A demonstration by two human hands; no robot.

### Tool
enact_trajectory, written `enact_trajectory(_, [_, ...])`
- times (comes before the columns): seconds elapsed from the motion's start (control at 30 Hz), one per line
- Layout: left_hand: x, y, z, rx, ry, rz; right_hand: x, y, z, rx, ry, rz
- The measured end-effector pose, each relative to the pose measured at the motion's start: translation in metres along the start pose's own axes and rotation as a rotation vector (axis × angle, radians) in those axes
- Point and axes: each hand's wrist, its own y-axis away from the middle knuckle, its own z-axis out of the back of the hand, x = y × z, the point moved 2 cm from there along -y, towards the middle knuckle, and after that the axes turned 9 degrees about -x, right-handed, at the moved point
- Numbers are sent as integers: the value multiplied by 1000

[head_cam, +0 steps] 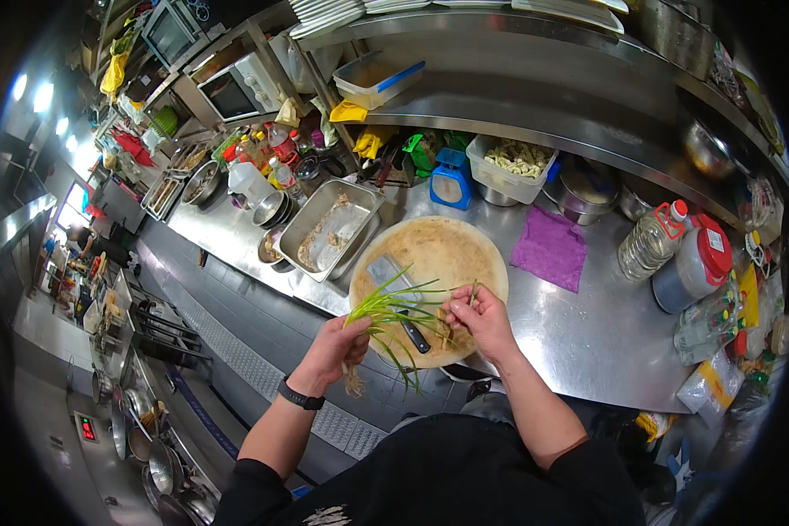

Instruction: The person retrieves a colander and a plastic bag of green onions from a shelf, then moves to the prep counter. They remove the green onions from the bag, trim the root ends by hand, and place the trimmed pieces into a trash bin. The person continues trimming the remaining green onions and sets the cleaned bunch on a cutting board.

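Note:
My left hand grips a bunch of green scallions near the root end, with pale stringy roots hanging below the fist. The leaves fan out to the right over a round cutting board. On that board rests a cleaver with a wide blade and a black handle, partly hidden by the leaves. Above the board's right part, my right hand pinches a short piece of green leaf between thumb and fingers. Beside it, a brownish lump, too small to identify, lies on the board.
Left of the board stands a steel tray with food scraps. Behind it are a blue scale and a plastic tub of chopped food. A purple cloth lies right, before large bottles. A steel shelf overhangs the counter.

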Motion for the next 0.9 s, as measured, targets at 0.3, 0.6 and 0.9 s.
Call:
enact_trajectory(0.3, [-20,-1,-16,-52,-235,-53,-11,12,-12,123,137,42])
enact_trajectory(0.6, [-21,-7,-19,-79,-301,-74,-8,13,-14,-109,634,245])
enact_trajectory(0.9, [-8,-15,-23,-200,-574,-118,-42,-23,-3,-308,950,578])
